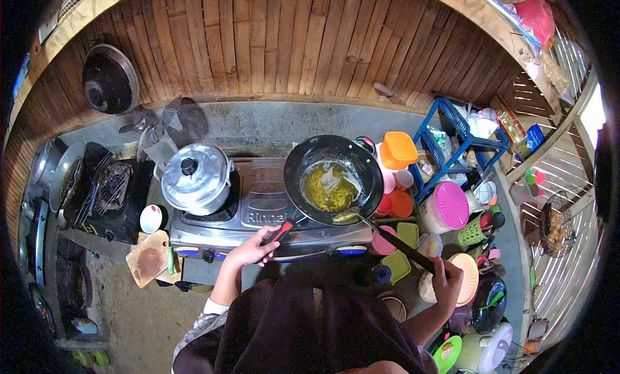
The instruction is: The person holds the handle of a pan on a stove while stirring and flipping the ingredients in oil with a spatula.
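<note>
A black wok (300, 149) sits over the right side of the Rinnai gas stove (265, 212). Yellowish shreds in bubbling oil (330, 187), with pale foam, lie in its bottom. My left hand (253, 247) is closed around the wok's red and black handle (283, 231). In my right hand (447, 281) is the long dark handle of a spatula (403, 246). The metal head of the spatula rests at the wok's near rim, partly over the food. A lidded aluminium pot (196, 180) stands on the left burner.
Left of the stove are a cutting board (147, 258), a green-handled knife (170, 260) and a white bowl (150, 218). On the right stand an orange container (398, 150), a blue rack (462, 141), a pink-lidded tub (450, 206) and several other containers.
</note>
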Tool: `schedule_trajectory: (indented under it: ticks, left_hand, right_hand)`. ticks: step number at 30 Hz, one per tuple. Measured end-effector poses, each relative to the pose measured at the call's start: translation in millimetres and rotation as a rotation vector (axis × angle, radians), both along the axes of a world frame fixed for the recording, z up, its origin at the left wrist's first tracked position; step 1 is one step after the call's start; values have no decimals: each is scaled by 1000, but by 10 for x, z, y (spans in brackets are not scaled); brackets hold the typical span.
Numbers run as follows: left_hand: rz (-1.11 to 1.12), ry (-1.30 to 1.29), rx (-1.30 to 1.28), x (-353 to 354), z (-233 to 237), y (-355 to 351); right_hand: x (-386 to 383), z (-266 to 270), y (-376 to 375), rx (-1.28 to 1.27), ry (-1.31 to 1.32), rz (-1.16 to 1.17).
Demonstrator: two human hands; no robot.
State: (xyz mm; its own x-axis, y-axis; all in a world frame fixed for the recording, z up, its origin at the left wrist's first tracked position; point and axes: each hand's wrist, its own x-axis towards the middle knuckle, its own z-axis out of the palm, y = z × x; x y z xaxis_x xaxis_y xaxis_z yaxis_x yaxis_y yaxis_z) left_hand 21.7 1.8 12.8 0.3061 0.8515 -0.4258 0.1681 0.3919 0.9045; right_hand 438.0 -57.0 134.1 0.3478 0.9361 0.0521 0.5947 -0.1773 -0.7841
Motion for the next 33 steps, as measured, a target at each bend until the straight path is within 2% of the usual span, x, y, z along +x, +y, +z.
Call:
schedule_trajectory:
  ticks: [2, 13, 18, 22, 24, 27, 29, 33]
  left_hand:
    - [-2, -20, 16, 12, 41, -5]
    - [2, -55, 41, -3, -82, 1]
    - [67, -209, -5, 20, -174, -22]
    - [62, -285, -88, 41, -132, -40]
    - [39, -414, -156, 43, -146, -39]
    - [43, -434, -196, 38, -104, -44]
    - [41, -429, -198, 38, -104, -46]
    - [26, -413, -187, 47, -97, -56]
  right_hand:
    - [31, -72, 16, 59, -34, 18]
    - [-160, -70, 1, 37, 7, 24]
    - [-133, -118, -30, -28, 11, 5]
    - [-181, -191, -23, 190, -4, 65]
    - [-177, -222, -3, 267, -24, 95]
    - [-196, -198, 5, 248, 1, 104]
    - [-245, -110, -21, 13, 12, 47]
    - [-267, -186, 27, 1, 50, 57]
